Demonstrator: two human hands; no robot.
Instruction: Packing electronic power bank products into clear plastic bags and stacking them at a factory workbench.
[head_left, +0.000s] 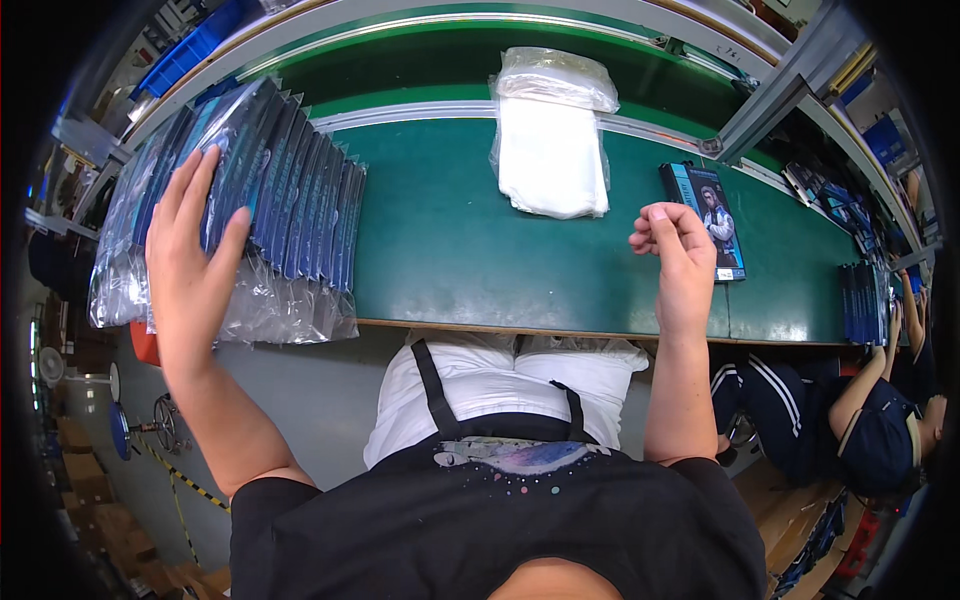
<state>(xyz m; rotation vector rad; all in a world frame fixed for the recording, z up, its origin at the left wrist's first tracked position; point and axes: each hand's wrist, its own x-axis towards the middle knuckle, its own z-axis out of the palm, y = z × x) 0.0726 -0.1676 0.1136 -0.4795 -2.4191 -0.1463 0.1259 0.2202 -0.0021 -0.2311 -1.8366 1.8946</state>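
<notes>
My left hand point(195, 240) lies against a row of flat blue boxes in clear plastic bags point(285, 190) at the table's left end. Its fingers are spread over the outer side of one bagged box, not wrapped round it. Loose bag ends hang toward the table's near edge. My right hand point(677, 245) is raised over the right half of the table. Thumb and fingers are curled together, and nothing shows between them. Just behind it lies a single dark blue box with a printed figure point(715, 222), partly covered by the hand.
A pile of clear plastic bags point(552, 160) lies at the back middle of the green table point(440, 230). A metal post point(775, 90) rises at the back right. More blue boxes point(860, 300) stand at the far right, beside another person point(800, 400).
</notes>
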